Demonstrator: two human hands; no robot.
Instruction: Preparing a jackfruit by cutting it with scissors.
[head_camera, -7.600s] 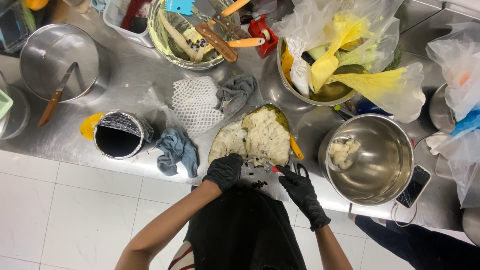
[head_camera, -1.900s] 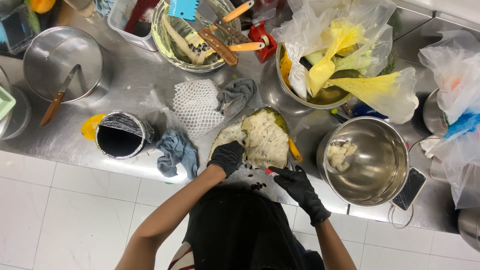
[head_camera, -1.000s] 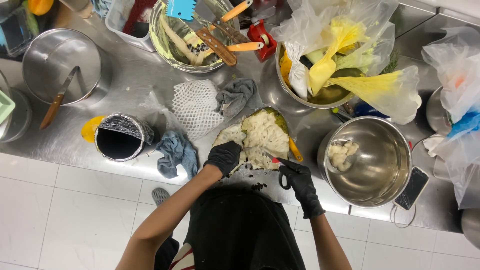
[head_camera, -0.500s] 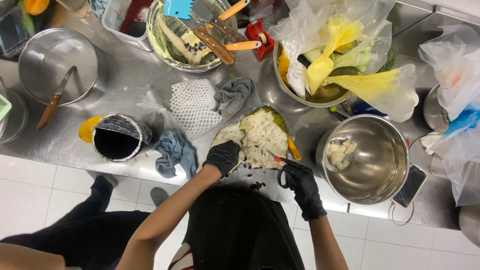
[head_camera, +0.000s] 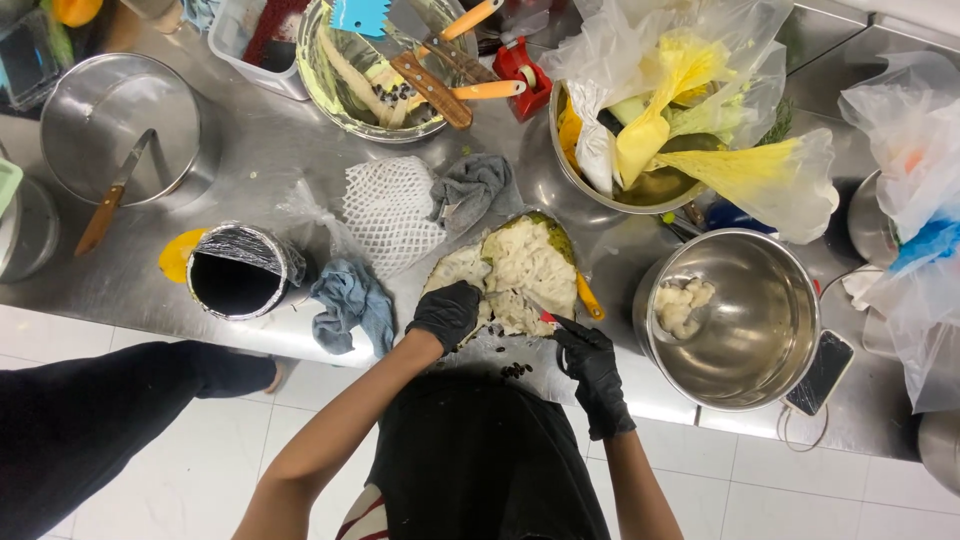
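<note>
Near counter edge: gloved left hand (head_camera: 447, 312) presses flat on the split soursop (head_camera: 515, 270), fingers spread. Gloved right hand (head_camera: 592, 362), fingers closed around a small red-handled tool (head_camera: 556, 320), works the white pulp; short, shallow strokes keep flesh intact for the steel bowl (head_camera: 738, 318) at right.

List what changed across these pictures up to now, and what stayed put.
The left hand moved from the near counter edge up onto the cut pale fruit and presses it. The right hand came in close and works a small red-handled tool at the flesh. Another person's dark-clad leg has entered at lower left. The steel bowl with the pale pieces, the cloths and the foil-lined cup lie as before.
</note>
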